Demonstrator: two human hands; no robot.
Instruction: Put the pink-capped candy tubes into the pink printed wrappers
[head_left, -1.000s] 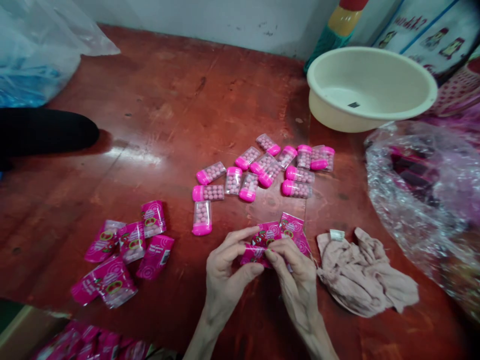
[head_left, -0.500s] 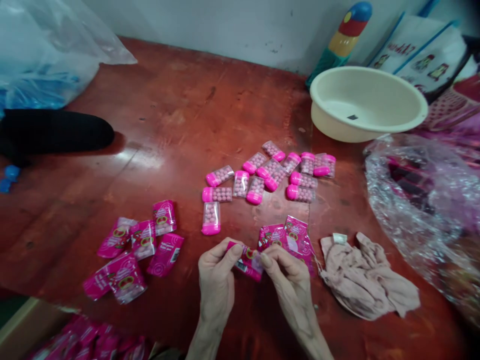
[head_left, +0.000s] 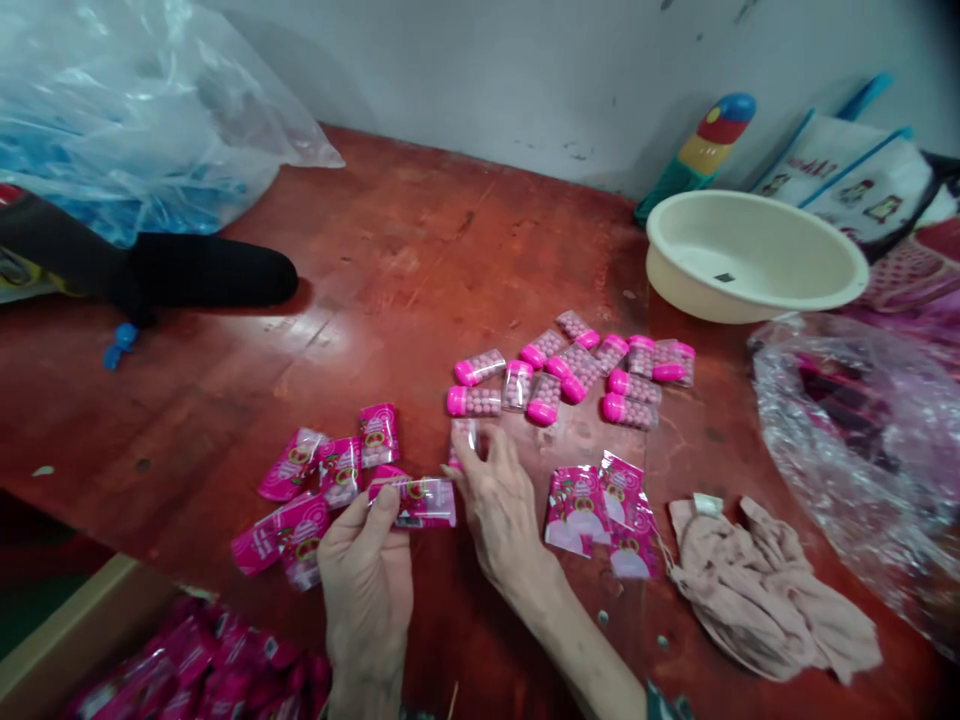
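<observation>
My left hand pinches a pink printed wrapper sleeve with a clear window, held out flat above the table. Just right of it, my right hand reaches down over a small clear candy box with pink balls inside, its fingers closed round the sides. Part of that box is hidden by the fingers. Beyond lie several more candy boxes with pink caps. To the left are several candy boxes in pink wrappers. Flat pink wrapper sleeves lie right of my right hand.
A crumpled beige cloth and clear plastic bag lie at right, with a cream basin behind. A black-covered object and bag of blue items are at left. A carton of pink packs stands front left.
My right hand has let go of the wrapper sleeve and moved left and forward onto a candy box. My left hand still holds the sleeve. The camera view has shifted.
</observation>
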